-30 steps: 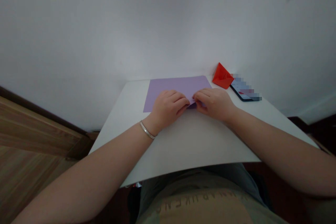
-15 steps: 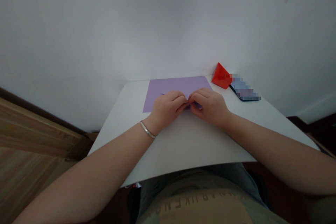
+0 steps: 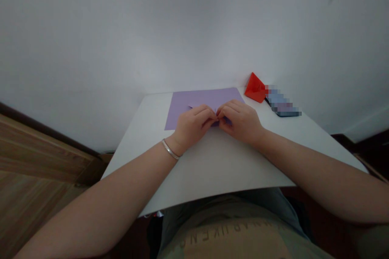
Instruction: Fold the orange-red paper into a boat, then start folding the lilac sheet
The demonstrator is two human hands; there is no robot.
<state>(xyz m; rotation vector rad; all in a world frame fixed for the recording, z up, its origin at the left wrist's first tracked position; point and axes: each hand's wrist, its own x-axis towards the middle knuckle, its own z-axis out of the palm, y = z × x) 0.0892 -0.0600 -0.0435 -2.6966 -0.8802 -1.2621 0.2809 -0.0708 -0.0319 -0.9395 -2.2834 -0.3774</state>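
At the far end of a white surface [image 3: 209, 170], pushed against a pale wall [image 3: 194, 28], with wood-grain panelling [image 3: 39, 158] low at left. Notes run left to right.

Left forearm [image 3: 103, 194]: bare, angled in from the lower left, held low over the surface. A thin, polished silver bangle [image 3: 169, 149] hangs loose at the wrist. Left hand [image 3: 193, 127]: palm down, curled inward, left fingers [image 3: 205, 115] bent and close together, their tips meeting the paper at mid-sheet.

Lilac paper sheet [image 3: 194, 103]: matte, smooth, lying flat on the surface near the wall, roughly rectangular. A folded flap with a pointed edge rises between the hands, its creases partly hidden by them.

Right hand [image 3: 241, 123]: mirrors the left, palm down and arched, right fingers [image 3: 227, 109] pressed together. Both sets of fingertips pinch the folded paper at the centre, almost touching each other. Right forearm [image 3: 316, 174] extends toward the lower right.

Beyond, a bright red folded-paper shape [image 3: 255, 88], crisp and angular, stands just beside the sheet's far right corner. Just right of it lies a dark-edged phone [image 3: 282, 107], its screen too blurred to read.
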